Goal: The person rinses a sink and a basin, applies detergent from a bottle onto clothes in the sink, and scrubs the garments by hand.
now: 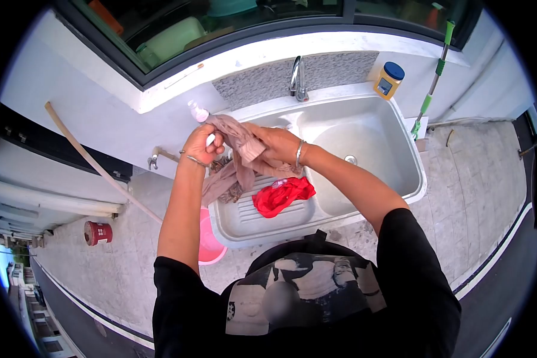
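A dusty-brown knit garment (243, 142) is bunched between my two hands above the left part of the sink. My left hand (201, 145) is closed at its upper end, and a small white object (210, 139) shows between the fingers; its kind I cannot make out. My right hand (275, 143) grips the folds from the other side. The lower part of the garment hangs down onto the sink's left edge, beside a patterned cloth (230, 192). Red wet-looking cloth (283, 196) lies crumpled on the ribbed drainboard (241, 210).
The pale sink (414, 170) has a deep basin at right and a chrome faucet (298, 80) behind. A yellow tub with a blue lid (389, 80) stands on its back corner. Below left are a pink basin (210, 241) and a wall tap (155, 160). A green-grey pole (438, 71) leans right.
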`<state>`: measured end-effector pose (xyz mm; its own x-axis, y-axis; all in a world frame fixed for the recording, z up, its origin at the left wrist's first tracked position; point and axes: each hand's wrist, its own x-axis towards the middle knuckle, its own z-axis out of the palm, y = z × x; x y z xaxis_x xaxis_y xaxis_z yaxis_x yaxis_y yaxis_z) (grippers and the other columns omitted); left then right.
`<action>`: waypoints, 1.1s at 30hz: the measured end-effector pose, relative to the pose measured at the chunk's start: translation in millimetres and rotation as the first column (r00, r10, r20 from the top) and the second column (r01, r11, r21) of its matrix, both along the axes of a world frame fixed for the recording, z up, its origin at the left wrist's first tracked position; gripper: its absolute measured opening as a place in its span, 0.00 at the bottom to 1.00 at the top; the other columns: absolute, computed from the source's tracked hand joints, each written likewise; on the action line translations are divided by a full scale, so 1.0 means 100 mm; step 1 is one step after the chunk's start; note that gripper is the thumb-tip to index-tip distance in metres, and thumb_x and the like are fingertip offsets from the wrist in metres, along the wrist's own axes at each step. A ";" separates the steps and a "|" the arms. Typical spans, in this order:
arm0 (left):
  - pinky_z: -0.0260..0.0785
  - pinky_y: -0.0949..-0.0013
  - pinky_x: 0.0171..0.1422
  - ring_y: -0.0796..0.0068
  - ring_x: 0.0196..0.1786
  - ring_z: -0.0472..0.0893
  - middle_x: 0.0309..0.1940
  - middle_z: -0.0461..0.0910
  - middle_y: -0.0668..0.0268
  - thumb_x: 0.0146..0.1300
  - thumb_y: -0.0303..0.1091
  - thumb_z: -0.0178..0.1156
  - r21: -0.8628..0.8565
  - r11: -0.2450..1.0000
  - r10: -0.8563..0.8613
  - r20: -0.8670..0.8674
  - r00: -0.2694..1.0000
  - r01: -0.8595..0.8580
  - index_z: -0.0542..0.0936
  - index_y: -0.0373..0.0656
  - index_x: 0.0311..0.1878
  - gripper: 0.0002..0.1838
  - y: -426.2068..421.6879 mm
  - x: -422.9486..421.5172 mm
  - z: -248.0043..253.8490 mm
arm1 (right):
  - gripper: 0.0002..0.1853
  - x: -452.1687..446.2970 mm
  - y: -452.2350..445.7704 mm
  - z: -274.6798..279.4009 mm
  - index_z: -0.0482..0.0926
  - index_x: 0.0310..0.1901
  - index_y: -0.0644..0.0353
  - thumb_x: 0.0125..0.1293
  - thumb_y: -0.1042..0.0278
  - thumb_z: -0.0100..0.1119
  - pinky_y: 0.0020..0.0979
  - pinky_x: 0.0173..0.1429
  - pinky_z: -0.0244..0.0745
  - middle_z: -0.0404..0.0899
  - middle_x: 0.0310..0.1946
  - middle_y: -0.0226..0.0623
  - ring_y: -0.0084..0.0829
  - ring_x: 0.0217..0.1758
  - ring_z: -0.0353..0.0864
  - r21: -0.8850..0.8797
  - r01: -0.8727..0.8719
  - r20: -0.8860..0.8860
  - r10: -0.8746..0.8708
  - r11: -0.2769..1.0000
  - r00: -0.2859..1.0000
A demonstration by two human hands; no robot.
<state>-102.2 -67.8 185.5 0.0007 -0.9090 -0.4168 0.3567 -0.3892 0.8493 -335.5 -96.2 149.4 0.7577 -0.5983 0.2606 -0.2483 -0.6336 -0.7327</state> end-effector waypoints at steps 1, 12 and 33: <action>0.55 0.72 0.20 0.81 0.09 0.57 0.11 0.68 0.67 0.65 0.34 0.49 -0.001 1.000 -0.025 0.007 1.000 0.025 0.73 0.43 0.28 0.10 -0.03 0.04 -0.01 | 0.31 0.06 -0.09 -0.05 0.64 0.61 0.55 0.52 0.68 0.58 0.42 0.51 0.73 0.76 0.46 0.53 0.53 0.46 0.78 -0.047 0.080 0.076 -0.076 0.996 0.994; 0.66 0.67 0.15 0.71 0.15 0.75 0.23 0.77 0.56 0.48 0.51 0.71 0.062 0.991 -0.123 0.751 0.649 0.117 0.69 0.28 0.56 0.41 0.82 -0.68 -0.71 | 0.08 0.51 -0.41 0.77 0.78 0.36 0.63 0.54 0.72 0.54 0.46 0.43 0.76 0.81 0.30 0.53 0.52 0.38 0.81 -0.432 0.277 -0.033 -0.322 0.858 0.946; 0.62 0.76 0.11 0.79 0.15 0.73 0.21 0.77 0.69 0.59 0.41 0.59 -0.095 0.985 -0.025 0.746 0.665 0.144 0.80 0.40 0.36 0.13 0.25 -0.05 2.08 | 0.08 -0.14 -1.21 0.67 0.83 0.36 0.55 0.56 0.67 0.57 0.41 0.46 0.77 0.83 0.36 0.44 0.44 0.42 0.82 -0.594 0.447 -0.130 -0.628 0.669 0.767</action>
